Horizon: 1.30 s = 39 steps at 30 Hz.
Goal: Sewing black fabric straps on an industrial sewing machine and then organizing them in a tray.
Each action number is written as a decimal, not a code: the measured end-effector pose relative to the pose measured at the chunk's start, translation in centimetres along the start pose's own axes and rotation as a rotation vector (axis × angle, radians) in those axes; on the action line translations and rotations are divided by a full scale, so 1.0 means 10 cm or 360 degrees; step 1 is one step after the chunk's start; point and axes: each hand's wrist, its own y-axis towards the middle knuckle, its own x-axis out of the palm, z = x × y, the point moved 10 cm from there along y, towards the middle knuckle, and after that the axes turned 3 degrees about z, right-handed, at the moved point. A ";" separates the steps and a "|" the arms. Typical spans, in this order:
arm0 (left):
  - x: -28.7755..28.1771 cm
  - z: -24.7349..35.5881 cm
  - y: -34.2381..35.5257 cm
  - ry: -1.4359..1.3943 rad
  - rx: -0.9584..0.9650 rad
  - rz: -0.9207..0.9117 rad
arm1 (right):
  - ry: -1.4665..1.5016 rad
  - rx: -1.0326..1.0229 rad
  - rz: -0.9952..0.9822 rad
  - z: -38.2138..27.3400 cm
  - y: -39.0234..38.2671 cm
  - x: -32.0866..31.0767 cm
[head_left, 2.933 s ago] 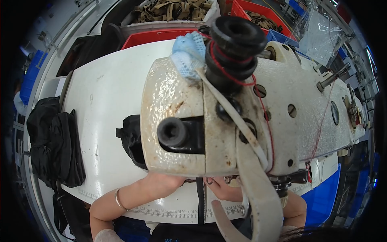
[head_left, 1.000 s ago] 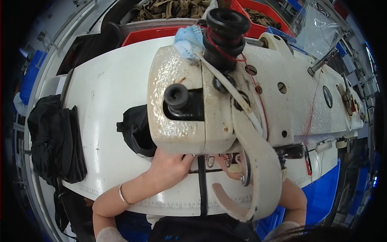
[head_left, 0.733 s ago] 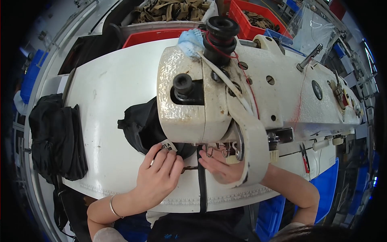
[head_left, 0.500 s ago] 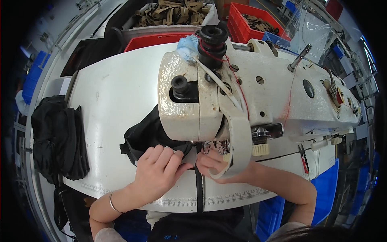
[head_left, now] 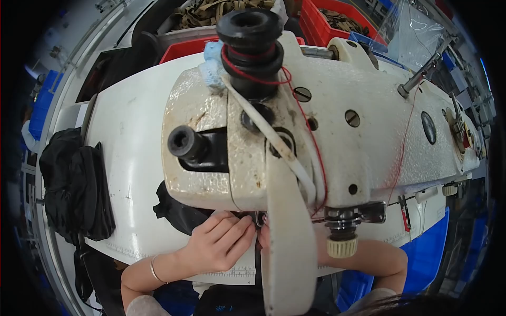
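Under the head of a white sewing machine (head_left: 337, 152) lies a black fabric piece (head_left: 182, 213), mostly covered by the machine and my hand. A black zipper strip (head_left: 258, 263) runs from the needle area toward the table's near edge. My left hand (head_left: 221, 239) is closed, its thumb and fingers pinched on the black fabric just left of the needle area. Across the strip, my right hand (head_left: 264, 237) is mostly hidden behind the machine's white curved lever (head_left: 290, 247); its fingers cannot be made out.
Folded black fabric pieces (head_left: 76, 187) hang over the table's left edge. Red-handled snips (head_left: 405, 213) lie at the right. Behind the machine stand red bins (head_left: 329, 29) with tan straps. Blue bins (head_left: 427, 253) stand below the table's right side.
The view has come closer to the machine, whose head and lever look larger and hide more of my right hand. My left fingertips have moved in against the needle area.
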 end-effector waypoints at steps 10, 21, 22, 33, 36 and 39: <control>0.16 0.12 -0.12 -0.0160 -0.0010 -0.0039 | 0.0176 0.0366 0.0213 0.02 0.00 -0.13; 0.17 0.05 -0.12 -0.0281 -0.0100 -0.0006 | 0.0452 0.0305 0.0116 0.02 0.01 -0.11; 0.16 0.05 -0.12 -0.0268 -0.0097 -0.0008 | 0.0458 0.0319 0.0127 0.03 0.01 -0.12; 0.36 -0.25 -0.06 -0.0153 -0.0141 0.0071 | -0.0924 -0.0636 -0.0602 0.03 -0.01 0.20; 0.37 -0.40 -0.05 -0.0243 -0.0296 -0.0036 | -0.0985 -0.0477 -0.0630 0.15 0.02 0.31; 0.35 -0.57 -0.10 -0.0487 -0.0556 0.0062 | -0.0112 0.0263 -0.0272 0.52 0.20 -0.01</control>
